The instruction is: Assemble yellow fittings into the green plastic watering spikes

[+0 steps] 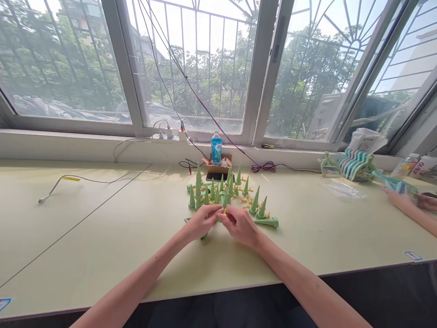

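Note:
Both my hands meet over the near side of a group of green plastic cone spikes. My left hand (205,222) is closed on a green cone spike (225,199), its lower part covered by my fingers. A small yellow plastic piece (225,211) shows at the pinched fingertips of my right hand (241,225), against that spike. Several more green cone spikes (256,200) stand point up beyond and beside my hands. One green spike (269,222) lies on its side to the right. Loose yellow pieces (245,199) are scattered among the standing spikes.
Behind the spikes are a cardboard box (218,169), a bottle of blue liquid (216,148) and a dark flat object (212,176). A coiled cable (263,167) and a white cable (102,181) lie on the table. Rightward are green hangers (357,165), a clear bag (344,189) and another person's hand (399,199).

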Tool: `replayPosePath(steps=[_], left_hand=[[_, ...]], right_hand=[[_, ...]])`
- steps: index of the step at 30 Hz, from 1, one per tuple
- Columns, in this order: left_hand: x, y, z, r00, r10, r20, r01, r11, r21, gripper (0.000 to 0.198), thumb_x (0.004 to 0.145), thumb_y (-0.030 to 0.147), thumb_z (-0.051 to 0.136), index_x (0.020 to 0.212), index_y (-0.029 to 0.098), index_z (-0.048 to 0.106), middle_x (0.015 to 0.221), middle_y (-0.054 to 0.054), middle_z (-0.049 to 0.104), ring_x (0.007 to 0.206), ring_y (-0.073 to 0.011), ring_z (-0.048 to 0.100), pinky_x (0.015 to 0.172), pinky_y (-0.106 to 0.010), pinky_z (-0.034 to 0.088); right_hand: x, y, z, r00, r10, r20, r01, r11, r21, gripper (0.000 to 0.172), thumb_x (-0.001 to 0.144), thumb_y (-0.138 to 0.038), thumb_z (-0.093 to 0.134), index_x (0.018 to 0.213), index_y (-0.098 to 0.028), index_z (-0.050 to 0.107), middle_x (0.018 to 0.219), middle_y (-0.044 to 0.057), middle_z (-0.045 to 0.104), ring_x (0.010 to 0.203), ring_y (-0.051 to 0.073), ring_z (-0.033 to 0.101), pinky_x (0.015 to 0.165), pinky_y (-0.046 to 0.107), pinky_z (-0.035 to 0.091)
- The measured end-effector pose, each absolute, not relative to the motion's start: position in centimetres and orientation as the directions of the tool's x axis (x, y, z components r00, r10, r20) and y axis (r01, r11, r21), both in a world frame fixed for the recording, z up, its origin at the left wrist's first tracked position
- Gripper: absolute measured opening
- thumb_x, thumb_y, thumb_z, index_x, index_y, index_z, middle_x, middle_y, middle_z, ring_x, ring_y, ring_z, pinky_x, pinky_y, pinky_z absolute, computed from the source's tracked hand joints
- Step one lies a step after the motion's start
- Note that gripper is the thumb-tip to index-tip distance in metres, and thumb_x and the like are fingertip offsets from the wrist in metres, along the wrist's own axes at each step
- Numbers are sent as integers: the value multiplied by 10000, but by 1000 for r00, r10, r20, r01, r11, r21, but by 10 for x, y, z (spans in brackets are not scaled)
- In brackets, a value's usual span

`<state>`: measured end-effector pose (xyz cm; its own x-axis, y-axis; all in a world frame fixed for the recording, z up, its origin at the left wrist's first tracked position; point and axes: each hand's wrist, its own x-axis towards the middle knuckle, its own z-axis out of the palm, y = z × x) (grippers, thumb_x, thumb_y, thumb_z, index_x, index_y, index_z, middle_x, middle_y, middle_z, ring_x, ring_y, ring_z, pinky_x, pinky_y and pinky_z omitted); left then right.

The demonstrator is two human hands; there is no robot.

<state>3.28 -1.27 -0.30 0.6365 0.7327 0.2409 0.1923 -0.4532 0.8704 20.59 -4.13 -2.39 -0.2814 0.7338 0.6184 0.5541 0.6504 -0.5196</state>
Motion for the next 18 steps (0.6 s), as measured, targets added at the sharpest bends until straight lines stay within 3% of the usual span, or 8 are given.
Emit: replayPosePath(steps=[18], left_hand=[[31,-15,-2,634,729,258,200,-477,856,355,943,394,413,722,142,531,629,30,360,588,-103,274,530,-223,263]], right_hand=[[204,-42,-22,-327,701,634,591,675,-441,312,945,-326,460,679,-208,348,563,-54,395,482,88,293,493,224,246]])
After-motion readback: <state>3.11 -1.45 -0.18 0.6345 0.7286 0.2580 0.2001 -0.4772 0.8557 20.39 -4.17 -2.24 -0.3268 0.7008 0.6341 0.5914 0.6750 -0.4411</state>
